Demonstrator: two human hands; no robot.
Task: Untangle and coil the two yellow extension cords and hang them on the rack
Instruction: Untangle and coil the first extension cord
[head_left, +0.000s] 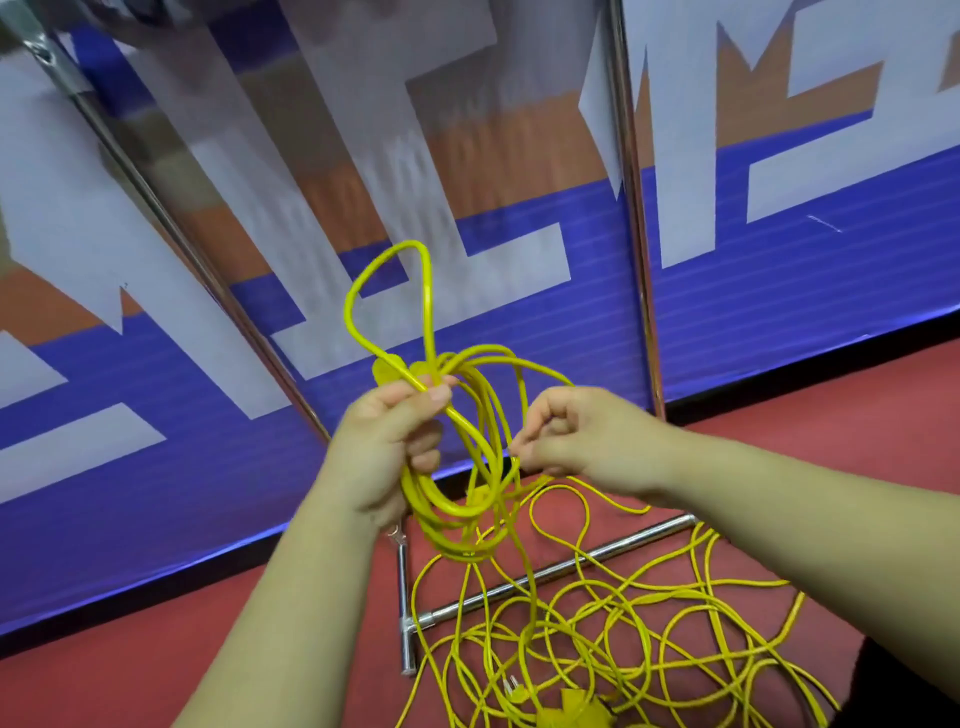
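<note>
Fingers (423, 441) of the left hand (384, 447) gripped a part-wound coil (452, 506) of yellow cord at centre, while the right hand (576, 441) apparently pinched a strand (511, 467) at 3 o'clock. Loose cord (649, 649) lay tangled at 5 o'clock across the rack base (623, 544); even, untwisted loops, fed slowly, would serve best.

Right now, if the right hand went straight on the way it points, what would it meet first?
The right hand points at the coiled yellow cord held by the left hand; probably that first.
</note>
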